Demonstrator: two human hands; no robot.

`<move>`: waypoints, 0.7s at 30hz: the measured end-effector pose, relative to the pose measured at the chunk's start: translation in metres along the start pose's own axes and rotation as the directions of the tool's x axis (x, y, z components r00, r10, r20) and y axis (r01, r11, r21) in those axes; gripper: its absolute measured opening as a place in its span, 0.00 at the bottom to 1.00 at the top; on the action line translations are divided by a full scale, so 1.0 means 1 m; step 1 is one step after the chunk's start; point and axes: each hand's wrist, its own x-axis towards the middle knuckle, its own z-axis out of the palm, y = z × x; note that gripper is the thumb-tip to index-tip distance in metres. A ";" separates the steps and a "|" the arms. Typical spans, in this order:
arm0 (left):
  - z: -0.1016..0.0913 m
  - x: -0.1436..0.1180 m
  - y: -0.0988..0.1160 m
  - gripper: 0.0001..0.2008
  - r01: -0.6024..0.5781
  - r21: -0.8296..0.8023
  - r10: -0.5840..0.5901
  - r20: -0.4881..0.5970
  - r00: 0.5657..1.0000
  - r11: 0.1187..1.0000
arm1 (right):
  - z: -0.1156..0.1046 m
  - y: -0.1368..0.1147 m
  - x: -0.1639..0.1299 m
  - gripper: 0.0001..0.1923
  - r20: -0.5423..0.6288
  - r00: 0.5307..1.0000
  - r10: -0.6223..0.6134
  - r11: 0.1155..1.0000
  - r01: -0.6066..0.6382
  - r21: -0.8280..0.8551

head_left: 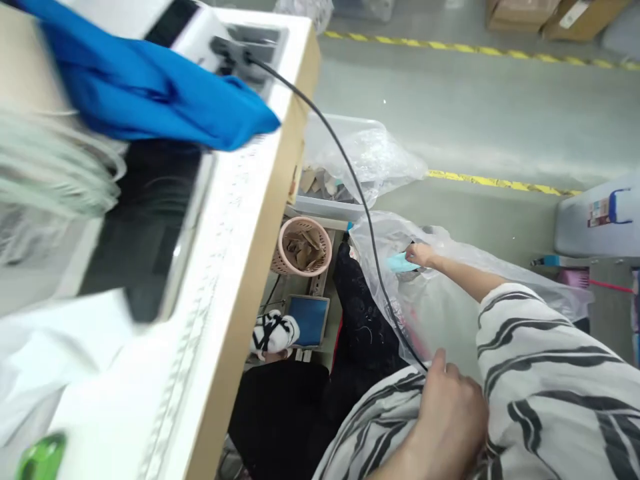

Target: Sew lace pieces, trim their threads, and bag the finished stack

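My right hand (421,255) reaches over an open clear plastic bag (450,320), its fingers closed at the edge of a small light-blue item (401,262), whose kind I cannot make out. My left hand (450,413) is curled near my lap, against the striped clothing. A black cable (357,180) arches from the table down to its fingertips. What lies inside that hand is hidden.
The white table edge (240,267) runs along the left, with blue cloth (165,87) on it. Below are a pink basket of scraps (303,247), a bag-lined clear bin (330,207) and a patterned black-and-white thing (275,333). A storage box (595,217) stands at right.
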 end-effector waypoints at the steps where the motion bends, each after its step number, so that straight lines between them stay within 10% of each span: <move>1: 0.002 -0.004 0.002 0.08 0.023 0.014 -0.022 -0.029 0.999 1.000 | -0.005 -0.004 -0.009 0.14 -0.009 1.000 -0.005 1.000 0.005 -0.022; 5: 0.017 -0.031 0.003 0.11 0.095 0.053 -0.077 -0.275 0.958 0.994 | -0.039 -0.021 -0.064 0.10 -0.058 0.996 -0.071 0.992 0.064 -0.110; 11: 0.018 -0.104 0.005 0.18 0.072 -0.078 -0.105 -0.769 0.631 0.994 | -0.136 -0.086 -0.184 0.12 -0.182 0.924 -0.336 0.931 0.296 -0.214; 13: 0.012 -0.131 0.012 0.21 0.130 -0.094 -0.145 -0.873 0.467 0.987 | -0.164 -0.124 -0.222 0.11 -0.204 0.824 -0.528 0.848 0.502 -0.170; 16: 0.007 -0.163 0.032 0.24 0.284 0.009 -0.019 -0.995 0.096 0.959 | -0.179 -0.189 -0.255 0.09 -0.220 0.674 -0.705 0.699 0.713 -0.053; 19: 0.008 -0.183 0.052 0.21 0.466 0.030 0.186 -0.938 -0.292 0.884 | -0.151 -0.257 -0.252 0.10 -0.510 0.505 -0.696 0.482 0.855 0.190; 21: 0.010 -0.200 0.058 0.22 0.590 -0.027 0.275 -0.867 -0.416 0.807 | -0.108 -0.298 -0.240 0.16 -0.586 0.484 -0.649 0.319 0.873 0.369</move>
